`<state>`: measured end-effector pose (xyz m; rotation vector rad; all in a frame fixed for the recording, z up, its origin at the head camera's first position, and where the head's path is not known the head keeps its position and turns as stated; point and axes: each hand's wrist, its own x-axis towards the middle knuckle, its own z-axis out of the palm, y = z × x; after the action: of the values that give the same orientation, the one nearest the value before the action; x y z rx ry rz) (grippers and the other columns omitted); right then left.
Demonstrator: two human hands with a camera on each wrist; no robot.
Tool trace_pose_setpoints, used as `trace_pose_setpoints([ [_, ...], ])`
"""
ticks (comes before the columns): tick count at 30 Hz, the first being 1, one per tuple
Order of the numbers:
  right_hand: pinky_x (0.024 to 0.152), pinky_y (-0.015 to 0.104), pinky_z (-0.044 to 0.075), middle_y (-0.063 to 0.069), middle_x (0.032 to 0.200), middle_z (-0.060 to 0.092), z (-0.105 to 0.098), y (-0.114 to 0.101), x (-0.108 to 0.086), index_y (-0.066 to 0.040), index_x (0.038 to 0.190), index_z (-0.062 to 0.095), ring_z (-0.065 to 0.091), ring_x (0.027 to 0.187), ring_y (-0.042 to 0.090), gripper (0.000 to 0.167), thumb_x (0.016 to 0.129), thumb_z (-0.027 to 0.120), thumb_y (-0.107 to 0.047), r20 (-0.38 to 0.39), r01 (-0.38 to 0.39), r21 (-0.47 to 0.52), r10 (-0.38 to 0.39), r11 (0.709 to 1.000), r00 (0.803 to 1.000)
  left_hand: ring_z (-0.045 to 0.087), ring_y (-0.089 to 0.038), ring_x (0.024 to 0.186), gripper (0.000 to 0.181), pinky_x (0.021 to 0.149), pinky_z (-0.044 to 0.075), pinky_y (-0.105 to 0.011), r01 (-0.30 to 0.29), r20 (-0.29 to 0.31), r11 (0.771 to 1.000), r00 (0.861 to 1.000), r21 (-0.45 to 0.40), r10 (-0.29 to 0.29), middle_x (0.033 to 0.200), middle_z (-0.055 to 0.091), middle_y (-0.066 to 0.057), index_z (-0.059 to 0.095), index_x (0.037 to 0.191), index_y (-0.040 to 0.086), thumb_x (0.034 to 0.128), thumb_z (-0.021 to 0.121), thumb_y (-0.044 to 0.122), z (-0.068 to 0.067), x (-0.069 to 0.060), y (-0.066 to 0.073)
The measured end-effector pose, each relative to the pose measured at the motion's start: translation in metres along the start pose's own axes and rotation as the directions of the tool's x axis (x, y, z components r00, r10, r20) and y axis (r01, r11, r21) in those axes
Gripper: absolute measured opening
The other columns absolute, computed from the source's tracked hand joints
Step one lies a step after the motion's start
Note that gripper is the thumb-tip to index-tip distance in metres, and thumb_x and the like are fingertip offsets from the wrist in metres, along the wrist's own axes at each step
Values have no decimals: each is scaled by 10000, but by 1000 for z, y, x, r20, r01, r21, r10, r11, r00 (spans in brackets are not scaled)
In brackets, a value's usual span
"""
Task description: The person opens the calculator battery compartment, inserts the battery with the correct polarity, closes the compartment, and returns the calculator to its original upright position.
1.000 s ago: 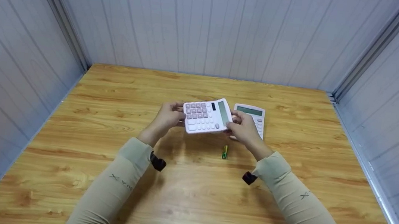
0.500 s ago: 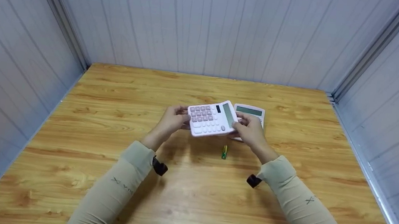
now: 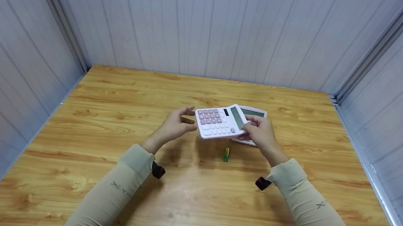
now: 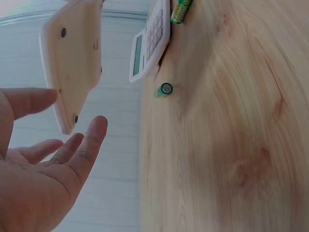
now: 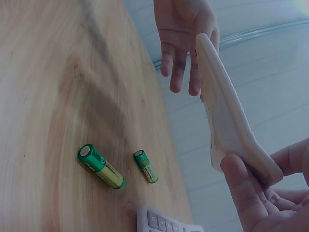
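My right hand (image 3: 262, 136) pinches a white calculator (image 3: 211, 123) by its display end, thumb on the face and fingers underneath. It is held tilted above the table, keys up; its underside with small dark feet shows in the left wrist view. At the calculator's other end my left hand (image 3: 174, 126) has its fingers spread around the edge without gripping; whether a fingertip touches I cannot tell. A second white calculator (image 3: 256, 113) lies on the table, partly covered by the held one and my right hand.
A green and yellow battery (image 3: 226, 154) lies on the wooden table (image 3: 191, 203) in front of the calculators. The right wrist view shows another such battery (image 5: 146, 166) farther off, hidden in the head view. Pale panel walls (image 3: 211, 27) enclose the back and sides.
The held calculator has shifted to the right and slightly toward me, covering more of the second calculator. My left hand has loosened its grip on the near-left end and its fingers have opened.
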<state>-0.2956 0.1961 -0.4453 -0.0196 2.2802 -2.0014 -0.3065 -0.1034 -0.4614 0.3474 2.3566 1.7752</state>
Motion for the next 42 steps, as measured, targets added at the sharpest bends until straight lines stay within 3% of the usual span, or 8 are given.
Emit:
trace_pose_setpoints([
  [4,645,265,668,78,913,758,-3,0,-2,190,1461,536,759,685,122,485,992,546,68,-1,-12,30,12,999,1000,541,-467,1451,820,1154,553,-527,-101,11,983,995,150,101,1633,487,-256,415,1633,-18,926,827,40,2,-2,-3],
  [7,638,262,665,79,910,757,-4,-1,-3,191,1462,538,751,655,129,482,996,552,68,-1,-22,38,22,999,1000,493,-473,1493,859,1203,504,-554,-226,35,929,974,292,226,1641,476,-267,426,1620,-41,900,877,83,5,-3,-5],
  [12,639,260,665,93,924,739,-6,-2,-6,180,1451,554,742,633,131,476,995,568,45,0,-49,29,49,998,999,517,-406,1489,821,1266,443,-500,-407,98,764,903,501,418,1586,546,-229,497,1572,-49,880,906,115,9,-5,-7],
  [15,641,261,666,106,946,731,-6,-3,-8,186,1441,555,745,639,126,476,990,573,36,5,-64,32,64,997,998,542,-402,1463,782,1270,440,-489,-483,144,681,858,550,493,1559,571,-221,534,1545,-37,872,908,99,12,-7,-6],
  [26,625,253,660,55,874,763,-7,-3,-11,188,1394,596,753,657,124,459,968,584,17,26,-133,61,132,989,991,670,-359,1320,537,1138,570,-465,-653,308,455,719,606,623,1413,686,-183,667,1412,4,909,853,10,20,-12,0],
  [32,617,245,653,37,818,763,-8,-3,-13,206,1365,594,739,637,112,445,964,581,14,39,-152,90,149,984,988,746,-324,1224,444,1037,632,-430,-695,371,347,662,630,651,1355,753,-143,713,1389,41,955,772,-35,23,-15,0],
  [37,644,253,661,38,828,773,-10,-4,-13,204,1356,595,746,658,115,426,991,580,-14,67,-141,86,136,986,988,773,-320,1172,439,988,654,-429,-711,373,304,626,634,685,1323,773,-145,730,1377,38,949,760,-54,24,-17,0],
  [42,686,255,667,0,880,744,-16,-5,-13,183,1426,552,737,701,99,492,1079,609,-160,106,-54,11,53,998,993,782,-318,1137,385,954,662,-439,-703,332,347,637,621,695,1286,787,-145,740,1362,50,984,746,-26,23,-19,-1],
])
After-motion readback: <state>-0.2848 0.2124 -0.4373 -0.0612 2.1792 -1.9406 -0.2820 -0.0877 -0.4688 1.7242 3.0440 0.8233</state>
